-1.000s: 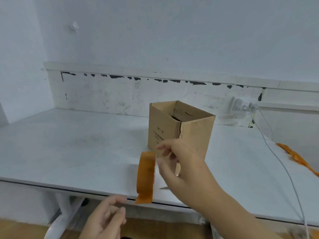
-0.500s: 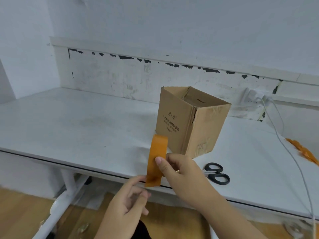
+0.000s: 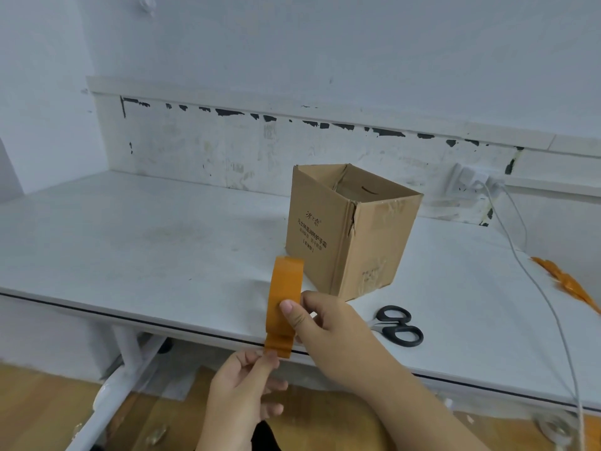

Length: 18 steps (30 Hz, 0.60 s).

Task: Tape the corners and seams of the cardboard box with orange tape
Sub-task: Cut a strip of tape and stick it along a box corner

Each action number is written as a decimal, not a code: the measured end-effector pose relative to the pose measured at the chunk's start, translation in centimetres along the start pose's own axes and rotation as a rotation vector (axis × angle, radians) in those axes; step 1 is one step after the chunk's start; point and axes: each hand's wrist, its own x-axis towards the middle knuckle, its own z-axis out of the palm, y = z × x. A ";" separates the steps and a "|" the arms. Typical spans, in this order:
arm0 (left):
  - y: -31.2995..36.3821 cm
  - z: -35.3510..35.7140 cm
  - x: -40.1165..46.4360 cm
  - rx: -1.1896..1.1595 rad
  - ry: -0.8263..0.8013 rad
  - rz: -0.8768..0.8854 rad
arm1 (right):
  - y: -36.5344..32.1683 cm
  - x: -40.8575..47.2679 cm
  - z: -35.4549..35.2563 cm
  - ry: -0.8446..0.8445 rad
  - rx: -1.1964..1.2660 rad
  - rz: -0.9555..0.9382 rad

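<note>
An open-topped cardboard box [image 3: 351,229] with printed text stands upright on the white table [image 3: 162,249], its near vertical corner split. In front of it I hold a roll of orange tape [image 3: 284,294] on edge over the table's front edge. My right hand [image 3: 328,330] grips the roll, thumb pressed on its outer face. My left hand [image 3: 244,385] is below the roll and pinches the loose tape end that hangs from it.
Black-handled scissors [image 3: 398,325] lie on the table just right of my right hand. A grey cable [image 3: 536,288] runs from a wall socket [image 3: 468,180] across the table's right side. Crumpled orange tape scraps [image 3: 566,281] lie at the far right.
My left hand rose from below the table edge and took hold of the hanging tape end. The view shifted down, so the box sits farther right and the scissors came into sight.
</note>
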 end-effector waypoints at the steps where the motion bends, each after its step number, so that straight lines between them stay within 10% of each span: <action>1: -0.1 0.1 -0.1 -0.031 0.003 -0.023 | 0.1 0.0 0.0 -0.002 -0.002 0.002; 18: -0.7 0.4 -0.4 0.083 -0.012 0.055 | 0.4 0.0 0.1 -0.019 -0.030 -0.012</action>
